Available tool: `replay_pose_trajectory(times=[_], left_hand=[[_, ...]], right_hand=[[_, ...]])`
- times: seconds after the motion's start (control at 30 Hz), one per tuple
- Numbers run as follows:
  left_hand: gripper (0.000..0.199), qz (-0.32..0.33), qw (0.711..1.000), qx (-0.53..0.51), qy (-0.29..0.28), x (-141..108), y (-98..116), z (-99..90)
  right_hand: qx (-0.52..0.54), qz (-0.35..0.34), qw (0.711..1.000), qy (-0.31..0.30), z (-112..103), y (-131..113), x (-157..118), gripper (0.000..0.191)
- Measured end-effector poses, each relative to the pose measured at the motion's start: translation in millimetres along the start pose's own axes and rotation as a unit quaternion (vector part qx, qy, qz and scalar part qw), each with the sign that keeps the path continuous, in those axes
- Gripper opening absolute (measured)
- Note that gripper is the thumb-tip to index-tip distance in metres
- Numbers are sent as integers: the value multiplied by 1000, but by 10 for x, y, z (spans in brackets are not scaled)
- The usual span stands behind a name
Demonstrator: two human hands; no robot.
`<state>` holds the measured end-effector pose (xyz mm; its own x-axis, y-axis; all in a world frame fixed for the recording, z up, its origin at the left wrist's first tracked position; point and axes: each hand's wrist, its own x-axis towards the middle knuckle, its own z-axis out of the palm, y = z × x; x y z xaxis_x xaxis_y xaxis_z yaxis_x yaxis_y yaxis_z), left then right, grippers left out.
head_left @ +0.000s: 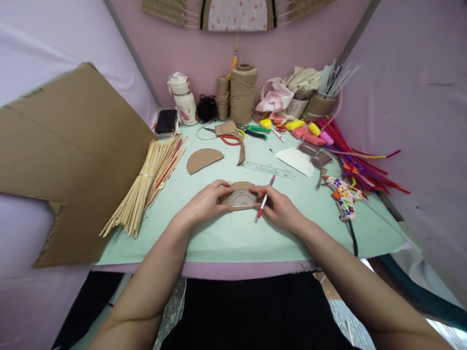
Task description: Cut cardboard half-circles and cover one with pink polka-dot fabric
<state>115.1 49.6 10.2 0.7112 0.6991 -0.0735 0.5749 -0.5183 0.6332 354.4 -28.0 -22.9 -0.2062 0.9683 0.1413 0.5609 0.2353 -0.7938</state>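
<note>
A clear protractor [241,200] lies on a brown cardboard half-circle [241,185] at the front middle of the table. My left hand [207,200] pinches their left end, thumb along the straight edge and fingers over the curve. At the right end, my right hand [280,205] keeps a red and white pen [264,198] between its fingers, tilted with its red top up. Its fingertips also touch the protractor and cardboard edge. Behind them lie a clear ruler [269,169], another cardboard half-circle [205,160] and a white half-circle [296,161].
Bundled wooden sticks [146,182] and a large cardboard sheet [83,155] occupy the left. Scissors [230,140], pliers [256,133], twine spools [243,95] and a bottle [183,99] stand or lie farther back. On the right are a glue gun [345,194] and pipe cleaners [359,158].
</note>
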Motion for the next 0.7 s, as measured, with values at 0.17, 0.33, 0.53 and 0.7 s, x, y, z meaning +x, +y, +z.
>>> replay_pose_trajectory(times=[0.17, 0.33, 0.53, 0.7], left_hand=[[47, -3, 1000, 0, 0, -20, -18, 22], [57, -6, 1000, 12, 5, -43, -39, 49], [57, -3, 1000, 8, 7, -42, -49, 56], [60, -2, 1000, -2, 14, -51, -85, 79]], right_hand=[[0, 3, 1000, -2, -7, 5, 4, 12], [5, -2, 1000, -5, -12, 23, -3, 15], [13, -8, 1000, -4, -14, 37, -14, 15], [11, -15, 1000, -5, -15, 45, -18, 16]])
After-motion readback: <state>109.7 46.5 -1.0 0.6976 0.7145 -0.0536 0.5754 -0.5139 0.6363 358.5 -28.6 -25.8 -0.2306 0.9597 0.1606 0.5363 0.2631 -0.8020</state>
